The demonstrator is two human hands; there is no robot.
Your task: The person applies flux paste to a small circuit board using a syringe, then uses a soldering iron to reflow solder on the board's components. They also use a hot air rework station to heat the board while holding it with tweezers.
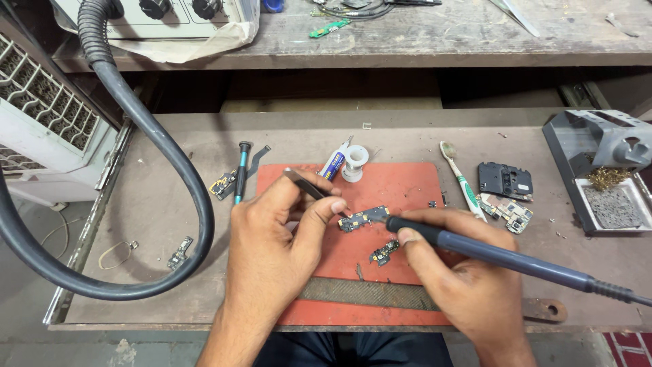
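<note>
Tweezers (307, 185) in the left hand (272, 238) pin a small board (365, 217) flat on the red mat (401, 187), steadying it while the right hand (462, 272) grips a soldering iron (489, 253) pen-style, tip touching the board's edge. A second board (384, 252) lies just below.

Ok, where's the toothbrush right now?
In the head view the toothbrush lies on the bench just off the red mat's right edge, bristles at the far end, left of the black phone frame and beyond the right hand.
</note>
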